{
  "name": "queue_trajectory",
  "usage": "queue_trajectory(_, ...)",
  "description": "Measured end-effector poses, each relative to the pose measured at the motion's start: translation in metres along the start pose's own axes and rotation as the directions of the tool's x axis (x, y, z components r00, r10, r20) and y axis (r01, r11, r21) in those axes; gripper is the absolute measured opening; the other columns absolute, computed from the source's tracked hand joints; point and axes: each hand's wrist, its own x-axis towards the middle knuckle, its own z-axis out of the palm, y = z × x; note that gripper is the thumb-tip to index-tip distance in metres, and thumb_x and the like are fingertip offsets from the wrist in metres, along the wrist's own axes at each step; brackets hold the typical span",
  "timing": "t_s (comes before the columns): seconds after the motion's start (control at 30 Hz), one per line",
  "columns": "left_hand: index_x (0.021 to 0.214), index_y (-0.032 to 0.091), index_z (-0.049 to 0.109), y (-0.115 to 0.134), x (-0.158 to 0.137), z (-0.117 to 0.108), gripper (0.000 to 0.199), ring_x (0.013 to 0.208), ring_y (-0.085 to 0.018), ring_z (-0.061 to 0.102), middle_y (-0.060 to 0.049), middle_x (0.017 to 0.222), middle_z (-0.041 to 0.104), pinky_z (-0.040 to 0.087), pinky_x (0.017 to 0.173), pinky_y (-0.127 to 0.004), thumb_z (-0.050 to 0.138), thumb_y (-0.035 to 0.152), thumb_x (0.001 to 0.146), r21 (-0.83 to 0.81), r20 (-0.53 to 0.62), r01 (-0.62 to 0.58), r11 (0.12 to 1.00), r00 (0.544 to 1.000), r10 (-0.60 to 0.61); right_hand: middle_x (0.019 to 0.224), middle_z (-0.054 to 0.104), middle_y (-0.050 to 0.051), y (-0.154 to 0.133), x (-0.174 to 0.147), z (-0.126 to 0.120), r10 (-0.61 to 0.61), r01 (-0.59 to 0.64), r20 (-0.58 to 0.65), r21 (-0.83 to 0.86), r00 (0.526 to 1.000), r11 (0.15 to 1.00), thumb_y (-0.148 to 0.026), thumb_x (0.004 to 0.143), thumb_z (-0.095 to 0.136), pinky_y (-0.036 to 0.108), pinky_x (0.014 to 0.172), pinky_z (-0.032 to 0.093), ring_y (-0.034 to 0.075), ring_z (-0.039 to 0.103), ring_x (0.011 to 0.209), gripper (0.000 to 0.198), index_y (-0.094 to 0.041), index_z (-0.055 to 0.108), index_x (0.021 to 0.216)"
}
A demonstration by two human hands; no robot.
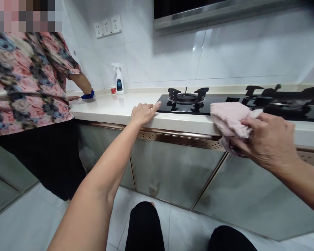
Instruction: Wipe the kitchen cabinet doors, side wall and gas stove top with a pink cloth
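Observation:
My right hand (270,139) grips a folded pale pink cloth (230,116) at the front edge of the counter, just before the black gas stove (211,108). Part of the cloth hangs below the countertop edge, and my fingers and thumb pinch its right side. My left hand (144,113) rests flat on the white countertop (104,106), left of the stove. Its fingers are stretched out, the thumb points toward the stove's left corner, and nothing is in it.
Another person in a floral top (28,83) stands at the left, one hand on a blue cloth (88,94). A white spray bottle (119,81) and a small red cup (113,90) stand by the wall. A range hood (199,17) hangs above; grey cabinet doors (170,167) lie below.

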Motion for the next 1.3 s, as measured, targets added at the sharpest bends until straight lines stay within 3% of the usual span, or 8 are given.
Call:
queue_trajectory(0.1, 0.111, 0.031, 0.076, 0.002, -0.001, -0.001, 0.083, 0.121, -0.034, 0.059, -0.011, 0.120, 0.073, 0.044, 0.102, -0.049, 0.010, 0.079, 0.094, 0.031, -0.014, -0.011, 0.999, 1.000, 0.011, 0.099, 0.064, 0.015, -0.037, 0.017, -0.003, -0.033, 0.034, 0.012, -0.092, 0.999, 0.995, -0.060, 0.075, 0.061, 0.052, 0.076, 0.040, 0.039, 0.059, 0.097, 0.041, -0.028, 0.067, 0.100)
queue_trajectory(0.37, 0.116, 0.029, 0.073, 0.003, -0.001, -0.006, 0.083, 0.122, -0.033, 0.060, -0.011, 0.127, 0.071, 0.046, 0.100, -0.047, 0.007, 0.074, 0.096, 0.123, 0.008, 0.002, 0.992, 1.000, -0.003, 0.132, 0.062, 0.019, -0.175, 0.074, 0.033, -0.241, 0.244, 0.096, -0.022, 0.966, 0.970, -0.056, 0.095, 0.048, 0.059, 0.094, 0.033, 0.039, 0.055, 0.112, 0.046, -0.021, 0.065, 0.120)
queue_trajectory(0.53, 0.119, 0.031, 0.073, 0.003, 0.003, -0.007, 0.081, 0.125, -0.031, 0.060, -0.009, 0.129, 0.071, 0.046, 0.102, -0.043, 0.006, 0.071, 0.098, 0.145, 0.012, 0.054, 0.988, 0.998, -0.057, 0.139, 0.060, 0.016, -0.194, 0.095, 0.044, -0.384, 0.383, 0.136, 0.030, 0.913, 0.923, -0.048, 0.100, 0.039, 0.063, 0.103, 0.026, 0.038, 0.058, 0.112, 0.046, -0.023, 0.062, 0.131)
queue_trajectory(0.7, 0.122, 0.032, 0.073, 0.000, 0.007, -0.007, 0.079, 0.127, -0.031, 0.060, -0.008, 0.131, 0.071, 0.047, 0.102, -0.043, 0.008, 0.070, 0.099, 0.109, 0.028, 0.104, 0.989, 0.994, -0.108, 0.126, 0.069, 0.015, -0.144, 0.099, 0.026, -0.281, 0.253, 0.216, 0.148, 0.935, 0.956, -0.044, 0.098, 0.038, 0.052, 0.095, 0.035, 0.035, 0.061, 0.108, 0.048, -0.022, 0.059, 0.134)
queue_trajectory(0.93, 0.123, 0.031, 0.074, -0.004, 0.008, -0.008, 0.080, 0.124, -0.033, 0.062, -0.010, 0.128, 0.072, 0.047, 0.101, -0.043, 0.010, 0.071, 0.098, 0.097, 0.023, 0.126, 0.987, 0.991, -0.129, 0.135, 0.064, 0.014, -0.016, 0.072, -0.012, -0.095, 0.094, 0.214, 0.017, 0.972, 0.995, -0.049, 0.098, 0.035, 0.051, 0.091, 0.036, 0.034, 0.055, 0.112, 0.049, -0.024, 0.069, 0.124)
queue_trajectory(1.1, 0.124, 0.030, 0.073, -0.005, 0.009, -0.008, 0.080, 0.126, -0.033, 0.061, -0.010, 0.130, 0.071, 0.046, 0.102, -0.044, 0.010, 0.071, 0.098, 0.092, 0.034, 0.109, 0.990, 0.993, -0.112, 0.142, 0.054, 0.024, 0.077, 0.058, -0.037, 0.223, -0.203, 0.204, -0.114, 0.953, 0.972, -0.064, 0.098, 0.040, 0.053, 0.085, 0.032, 0.039, 0.051, 0.115, 0.060, -0.026, 0.068, 0.135)
queue_trajectory(1.2, 0.123, 0.031, 0.073, -0.004, 0.009, -0.007, 0.080, 0.126, -0.033, 0.060, -0.009, 0.132, 0.070, 0.047, 0.102, -0.045, 0.009, 0.072, 0.097, 0.112, 0.028, 0.109, 0.988, 0.993, -0.113, 0.135, 0.057, 0.028, 0.102, 0.053, -0.048, 0.408, -0.381, 0.189, -0.164, 0.893, 0.910, -0.066, 0.099, 0.039, 0.053, 0.082, 0.030, 0.037, 0.053, 0.110, 0.064, -0.023, 0.066, 0.138)
queue_trajectory(1.3, 0.122, 0.032, 0.072, -0.002, 0.009, -0.006, 0.078, 0.127, -0.033, 0.059, -0.008, 0.132, 0.070, 0.046, 0.102, -0.045, 0.010, 0.072, 0.097, 0.141, 0.012, 0.099, 0.985, 0.995, -0.102, 0.130, 0.060, 0.028, 0.092, 0.046, -0.047, 0.417, -0.393, 0.098, -0.192, 0.904, 0.899, -0.065, 0.096, 0.045, 0.055, 0.084, 0.030, 0.039, 0.052, 0.110, 0.063, -0.022, 0.064, 0.137)
